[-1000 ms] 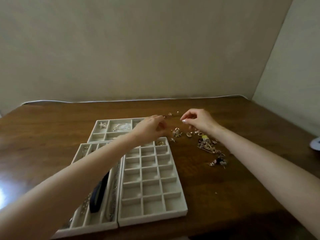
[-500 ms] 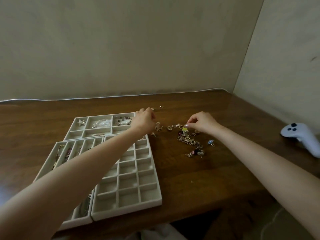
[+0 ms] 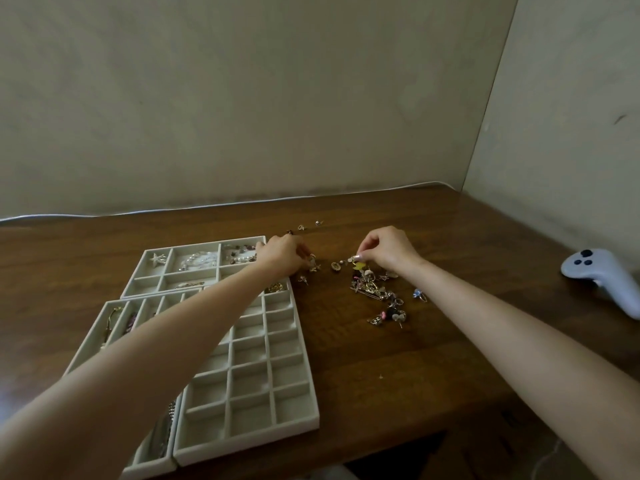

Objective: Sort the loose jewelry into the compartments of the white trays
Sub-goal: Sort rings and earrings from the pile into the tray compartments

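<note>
Three white trays lie at the left of the wooden table: a back tray (image 3: pixel 143 284) with pearls and beads, a long-slot tray (image 3: pixel 145 310) holding chains, and a grid tray (image 3: pixel 251 410) whose cells are mostly bare. Loose jewelry (image 3: pixel 377 296) is heaped right of the trays, and a few small pieces (image 3: pixel 301 227) lie farther back. My left hand (image 3: pixel 284 254) is just past the grid tray's far corner, its fingers curled on a small gold piece (image 3: pixel 313 264). My right hand (image 3: pixel 389 251) pinches a small earring (image 3: pixel 355 258) at the heap's far end.
A white game controller (image 3: pixel 602 275) lies at the table's right side near the wall. Walls close the table at the back and right. My left forearm crosses over the long-slot and grid trays.
My left hand has moved off the tray corner to the small pieces on the table beside it. My right hand has dropped to the heap's far end. The view has shifted, showing the controller.
</note>
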